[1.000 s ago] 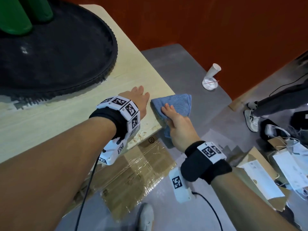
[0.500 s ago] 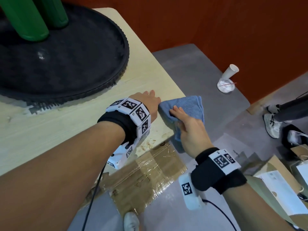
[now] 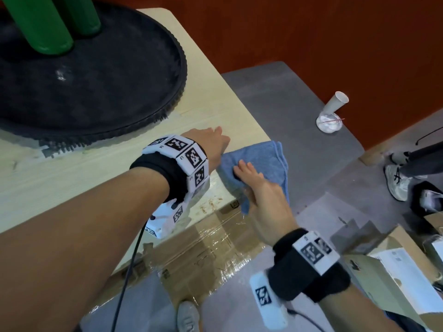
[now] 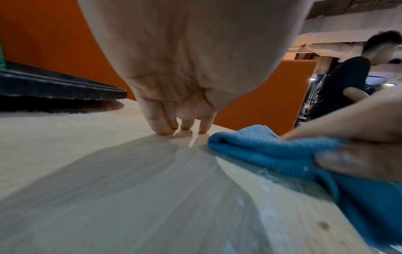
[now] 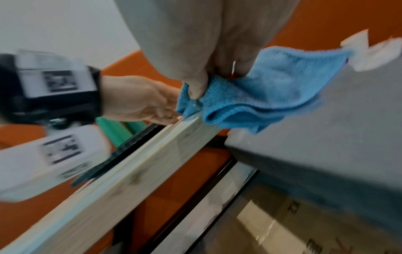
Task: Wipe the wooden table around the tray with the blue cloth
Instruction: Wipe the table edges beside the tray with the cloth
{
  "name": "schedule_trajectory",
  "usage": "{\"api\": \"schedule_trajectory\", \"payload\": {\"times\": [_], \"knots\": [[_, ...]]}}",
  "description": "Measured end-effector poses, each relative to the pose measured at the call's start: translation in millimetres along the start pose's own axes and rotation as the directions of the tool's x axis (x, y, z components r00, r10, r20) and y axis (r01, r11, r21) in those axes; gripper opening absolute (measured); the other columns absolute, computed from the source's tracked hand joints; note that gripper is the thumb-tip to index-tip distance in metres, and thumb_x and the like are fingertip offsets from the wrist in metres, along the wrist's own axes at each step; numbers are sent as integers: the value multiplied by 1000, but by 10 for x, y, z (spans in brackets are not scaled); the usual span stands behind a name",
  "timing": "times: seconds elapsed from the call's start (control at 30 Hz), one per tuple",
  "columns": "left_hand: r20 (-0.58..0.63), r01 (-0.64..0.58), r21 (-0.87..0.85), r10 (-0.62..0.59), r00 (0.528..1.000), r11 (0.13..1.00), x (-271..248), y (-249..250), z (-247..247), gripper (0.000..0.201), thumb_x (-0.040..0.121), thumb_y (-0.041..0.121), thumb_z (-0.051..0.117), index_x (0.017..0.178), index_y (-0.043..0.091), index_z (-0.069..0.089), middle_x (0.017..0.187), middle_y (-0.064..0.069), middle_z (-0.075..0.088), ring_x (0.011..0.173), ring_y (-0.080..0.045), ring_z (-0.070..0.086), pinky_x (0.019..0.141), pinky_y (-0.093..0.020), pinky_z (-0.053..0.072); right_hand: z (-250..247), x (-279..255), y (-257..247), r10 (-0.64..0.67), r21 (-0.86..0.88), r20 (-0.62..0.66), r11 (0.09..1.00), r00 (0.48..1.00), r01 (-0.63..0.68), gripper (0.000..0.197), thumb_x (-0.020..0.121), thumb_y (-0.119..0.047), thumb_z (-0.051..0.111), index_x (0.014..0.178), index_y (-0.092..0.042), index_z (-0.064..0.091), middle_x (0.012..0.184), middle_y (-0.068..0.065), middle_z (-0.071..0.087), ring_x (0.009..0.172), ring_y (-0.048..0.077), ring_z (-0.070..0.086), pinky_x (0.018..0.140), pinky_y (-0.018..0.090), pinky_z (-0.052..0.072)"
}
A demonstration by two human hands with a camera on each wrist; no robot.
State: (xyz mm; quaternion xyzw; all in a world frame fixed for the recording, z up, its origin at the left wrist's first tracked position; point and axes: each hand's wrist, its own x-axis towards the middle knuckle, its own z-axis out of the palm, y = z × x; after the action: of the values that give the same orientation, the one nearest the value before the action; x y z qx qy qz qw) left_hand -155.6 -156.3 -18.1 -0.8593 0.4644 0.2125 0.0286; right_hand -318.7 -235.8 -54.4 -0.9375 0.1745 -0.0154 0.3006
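Pale wooden table (image 3: 72, 178) – black round tray (image 3: 148, 121), blue cloth (image 3: 259, 159) at its edge

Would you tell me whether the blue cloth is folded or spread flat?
Folded: the blue cloth shows stacked layers at its edge, pinched in the right hand.

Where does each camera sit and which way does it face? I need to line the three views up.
Head: above, looking down at the wooden table, black tray, both forearms, left hand and right hand.
Left wrist: low along the tabletop, past the left palm and fingertips.
Right wrist: beside and below the table edge, facing up past the right hand.
Shared: all three show the blue cloth at the table edge.
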Motion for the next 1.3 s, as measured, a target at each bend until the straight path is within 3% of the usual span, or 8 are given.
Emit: {"api": "schedule_trajectory", "payload": {"times": [0.13, 0.3, 0.43, 0.6, 0.7, 1.0, 1.13, 1.3], "knots": [[-16, 11, -78, -13, 1000, 997, -117, -43, -22, 37, 98, 3, 34, 134, 8, 38, 145, -13, 36, 127, -30, 42, 102, -40, 37, -55, 177, 49, 47, 46, -84, 998, 995, -43, 48, 97, 4, 37, 141, -12, 45, 153, 0, 33, 144, 12, 23, 119, 26, 14], [-15, -6, -78, 5, 1000, 997, -314, -126, -13, 57, 98, 1, 29, 151, 11, 11, 160, -7, 7, 148, -19, 5, 117, -30, 12, 89, -42, -52, 0, 21, 9, 1000, 1000, 0, 54, 94, 7, 40, 143, -14, 42, 154, -2, 30, 145, 11, 20, 120, 28, 13], [43, 19, -158, -12, 999, 987, -419, -172, -6, 51, 102, 11, 24, 152, 12, 13, 160, -8, 7, 147, -20, 11, 118, -33, 16, -41, 115, 39, 65, 62, -44, 996, 997, -62, 47, 97, 3, 39, 140, -15, 46, 152, -3, 34, 143, 9, 23, 115, 19, 14], [25, 32, -164, -28, 999, 986, -530, -220, 44, 39, 102, 16, 28, 139, 4, 37, 146, -15, 34, 134, -26, 35, 109, -42, 30, 251, -175, -227, 62, 94, -42, 994, 997, -58, 49, 98, 2, 36, 144, -15, 41, 156, -4, 26, 144, 7, 16, 117, 20, 5], [31, 30, -145, -26, 999, 989, -578, -274, 97, 37, 102, 17, 27, 135, 5, 40, 144, -16, 36, 132, -28, 35, 107, -45, 32, 248, -251, -239, 33, 101, 12, 994, 999, -34, 51, 98, 2, 36, 145, -17, 38, 156, -7, 24, 144, 4, 13, 118, 21, 7], [38, 60, -166, -54, 998, 984, -639, -392, 186, 36, 101, 15, 27, 131, 5, 43, 140, -15, 39, 130, -29, 36, 106, -47, 35, 186, -58, -219, 108, 70, -87, 992, 990, -102, 49, 98, 2, 38, 144, -16, 40, 155, -2, 27, 145, 10, 18, 117, 20, 6], [-21, 46, -190, -51, 998, 981, -594, -414, 230, 23, 100, 16, 28, 106, 7, 49, 112, -11, 46, 112, -29, 44, 94, -48, 43, 305, -285, -346, 37, 115, -6, 993, 999, -36, 48, 100, -1, 37, 144, -20, 41, 154, -10, 28, 143, 1, 16, 115, 13, 4], [0, 30, -181, -30, 1000, 983, -602, -454, 248, 31, 101, 18, 27, 121, 8, 49, 137, -13, 39, 129, -28, 37, 103, -47, 38, 130, -10, -238, 133, 148, -70, 981, 989, -121, 44, 100, -3, 38, 140, -18, 47, 153, -6, 33, 142, 2, 20, 115, 17, 9]]}}
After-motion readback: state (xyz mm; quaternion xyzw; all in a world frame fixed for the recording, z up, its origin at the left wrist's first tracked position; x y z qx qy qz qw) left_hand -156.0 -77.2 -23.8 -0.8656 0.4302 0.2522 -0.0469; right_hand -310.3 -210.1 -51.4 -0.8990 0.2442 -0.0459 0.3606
